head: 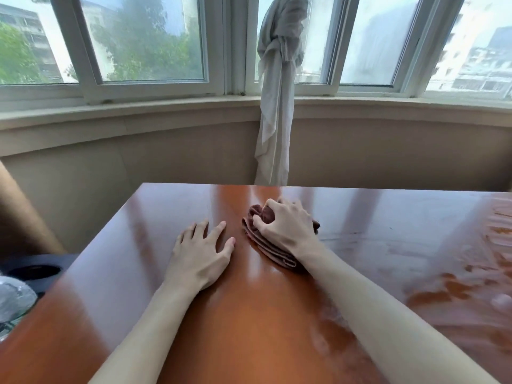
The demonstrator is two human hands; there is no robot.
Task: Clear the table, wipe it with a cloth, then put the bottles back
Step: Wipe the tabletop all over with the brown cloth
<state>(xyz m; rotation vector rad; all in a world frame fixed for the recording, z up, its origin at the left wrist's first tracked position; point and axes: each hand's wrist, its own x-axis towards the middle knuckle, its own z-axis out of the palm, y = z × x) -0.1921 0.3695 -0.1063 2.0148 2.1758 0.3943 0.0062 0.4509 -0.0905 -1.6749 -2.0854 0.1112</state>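
The right hand (pixel 288 228) gripped a bunched brown cloth (pixel 263 242) with curled fingers on the glossy worktop (pixel 124 273), while the left hand (pixel 201 252) rested flat, fingers spread apart.

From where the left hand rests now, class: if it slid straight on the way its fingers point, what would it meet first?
Probably nothing on the table. The left hand lies flat, fingers pointing to the far edge; the cloth under the right hand sits off to its right. Past the edge, depth is unclear.

Clear bottle (pixel 12 300) cut by left edge, cloth (pixel 266 245) partly hidden under right hand (pixel 288 225)
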